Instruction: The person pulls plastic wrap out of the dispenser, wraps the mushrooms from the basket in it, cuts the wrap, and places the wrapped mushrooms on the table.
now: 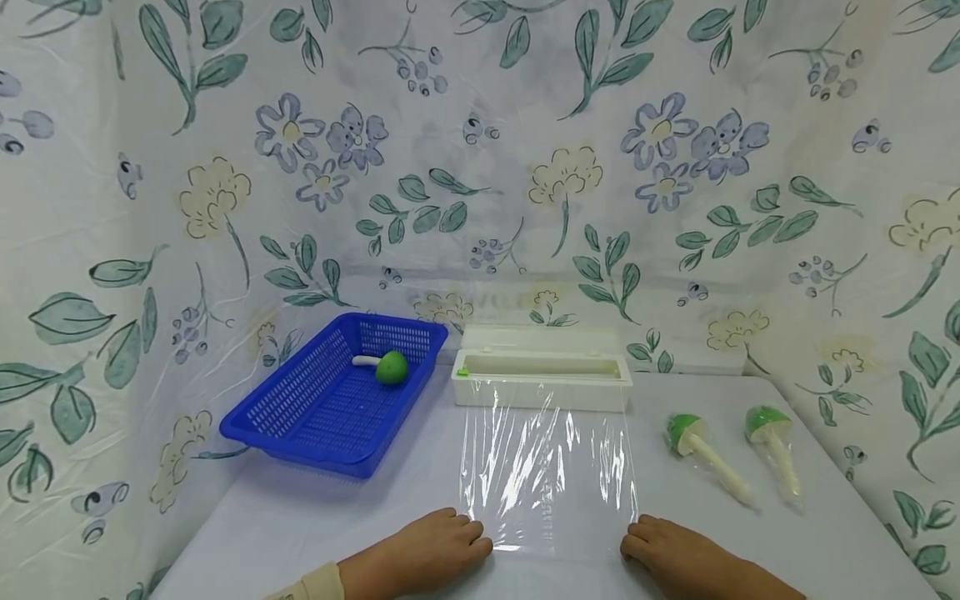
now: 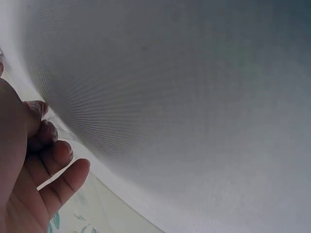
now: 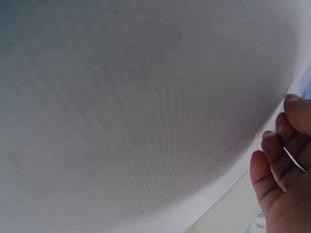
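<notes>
Nearest the wearer, the bare left hand [image 1: 427, 550], below a beige sleeve [image 1: 318, 583], has its fingers bent with the thumb and forefinger brought together; it pinches the near left corner of a thin, clear, glossy plastic film [image 1: 547, 475]. Its ring and little fingers curve more loosely in the left wrist view. The bare right hand [image 1: 678, 554] mirrors it, thumb and fingertips drawn together on the film's near right corner.

Between the two hands, the film runs away from the wearer as a roughly rectangular sheet over a table with a smooth white top [image 1: 375, 508], its surface creased with bright lengthwise streaks. Its far end meets the front of a long white rectangular box.

To the right of the film, well apart from the box, two toy-like mushrooms with green caps and pale stems lie side by side, caps away from the wearer: the left one [image 1: 720, 471] slants, the right one [image 1: 782, 458] lies straighter. Clear wrapping shows around both.

On the left stands a blue rectangular basket of perforated plastic [image 1: 296, 450], set at an angle. Inside, toward its far end, lies a third green-capped mushroom [image 1: 392, 367], its white stem pointing left.

Near the basket's far right corner, the white box [image 1: 540, 396] has its lid [image 1: 536, 340] raised at the back and a small bright green tab [image 1: 462, 372] at its left end.

Behind everything hangs a white cloth with blue, yellow and green floral print [image 1: 480, 208].
</notes>
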Demonstrator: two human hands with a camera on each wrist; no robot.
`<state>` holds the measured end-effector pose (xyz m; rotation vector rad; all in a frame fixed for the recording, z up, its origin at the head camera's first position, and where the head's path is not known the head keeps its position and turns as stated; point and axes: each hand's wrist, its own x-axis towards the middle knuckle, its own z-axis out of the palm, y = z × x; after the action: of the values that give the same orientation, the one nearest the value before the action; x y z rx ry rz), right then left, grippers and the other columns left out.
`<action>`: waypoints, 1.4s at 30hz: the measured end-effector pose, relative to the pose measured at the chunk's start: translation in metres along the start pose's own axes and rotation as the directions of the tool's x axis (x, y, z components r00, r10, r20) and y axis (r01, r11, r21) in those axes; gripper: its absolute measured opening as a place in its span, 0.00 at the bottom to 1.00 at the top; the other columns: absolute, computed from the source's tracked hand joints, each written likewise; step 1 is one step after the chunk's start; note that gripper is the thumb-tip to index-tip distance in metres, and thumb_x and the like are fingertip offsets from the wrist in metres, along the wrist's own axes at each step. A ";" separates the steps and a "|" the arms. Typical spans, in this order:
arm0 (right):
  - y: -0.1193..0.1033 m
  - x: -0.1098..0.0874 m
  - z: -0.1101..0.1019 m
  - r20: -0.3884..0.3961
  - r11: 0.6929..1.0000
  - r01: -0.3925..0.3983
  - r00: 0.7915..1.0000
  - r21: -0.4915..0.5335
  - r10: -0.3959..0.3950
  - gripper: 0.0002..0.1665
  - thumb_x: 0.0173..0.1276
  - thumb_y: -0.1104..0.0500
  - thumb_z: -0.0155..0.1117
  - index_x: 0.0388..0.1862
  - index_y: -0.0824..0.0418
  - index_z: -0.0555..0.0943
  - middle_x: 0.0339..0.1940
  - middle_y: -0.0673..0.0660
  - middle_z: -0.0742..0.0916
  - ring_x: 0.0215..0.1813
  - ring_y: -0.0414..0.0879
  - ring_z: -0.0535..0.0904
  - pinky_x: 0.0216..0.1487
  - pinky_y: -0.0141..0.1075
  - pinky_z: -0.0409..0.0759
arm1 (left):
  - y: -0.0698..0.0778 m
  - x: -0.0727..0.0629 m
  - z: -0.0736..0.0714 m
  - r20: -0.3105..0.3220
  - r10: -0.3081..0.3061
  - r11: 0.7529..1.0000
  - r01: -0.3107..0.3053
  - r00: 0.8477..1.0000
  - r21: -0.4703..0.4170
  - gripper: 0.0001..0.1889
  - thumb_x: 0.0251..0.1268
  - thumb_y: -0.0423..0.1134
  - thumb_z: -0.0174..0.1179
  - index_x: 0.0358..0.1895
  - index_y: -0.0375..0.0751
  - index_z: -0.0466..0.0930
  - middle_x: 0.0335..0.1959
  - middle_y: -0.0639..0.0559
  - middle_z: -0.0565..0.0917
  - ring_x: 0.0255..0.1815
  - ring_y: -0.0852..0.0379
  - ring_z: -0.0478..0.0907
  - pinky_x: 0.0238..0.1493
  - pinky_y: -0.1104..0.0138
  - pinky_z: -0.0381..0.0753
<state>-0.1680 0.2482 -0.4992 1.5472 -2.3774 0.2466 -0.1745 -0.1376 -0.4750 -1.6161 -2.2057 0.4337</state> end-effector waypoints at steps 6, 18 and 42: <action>-0.002 0.001 -0.002 0.017 0.999 -0.012 1.000 0.038 0.011 0.20 0.49 0.68 0.75 0.37 0.54 0.76 0.32 0.41 0.78 0.35 0.31 0.68 0.36 0.20 0.68 | 0.000 -0.001 -0.001 0.002 -0.020 1.000 0.020 1.000 -0.010 0.08 0.56 0.41 0.63 0.35 0.51 0.71 0.20 0.62 0.67 0.21 0.67 0.65 0.22 0.72 0.55; 0.000 0.008 -0.019 0.057 0.974 -0.138 0.990 0.178 0.130 0.14 0.60 0.67 0.69 0.41 0.52 0.78 0.35 0.39 0.79 0.34 0.29 0.75 0.34 0.23 0.74 | -0.009 0.000 -0.010 0.105 -0.090 0.993 0.097 0.990 -0.064 0.03 0.63 0.42 0.60 0.37 0.53 0.75 0.23 0.63 0.71 0.24 0.67 0.69 0.25 0.71 0.61; 0.089 0.045 -0.027 -0.252 0.892 -0.443 0.856 0.093 0.451 0.11 0.62 0.68 0.69 0.43 0.60 0.82 0.46 0.52 0.81 0.47 0.48 0.80 0.45 0.43 0.80 | -0.158 0.000 -0.054 0.083 -0.522 0.808 0.523 0.849 -0.272 0.06 0.69 0.36 0.59 0.31 0.47 0.77 0.21 0.61 0.69 0.22 0.64 0.67 0.27 0.71 0.73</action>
<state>-0.2622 0.2540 -0.4571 0.8748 -2.4815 0.5575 -0.2818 -0.1830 -0.3555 -1.0333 -2.6794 -0.0453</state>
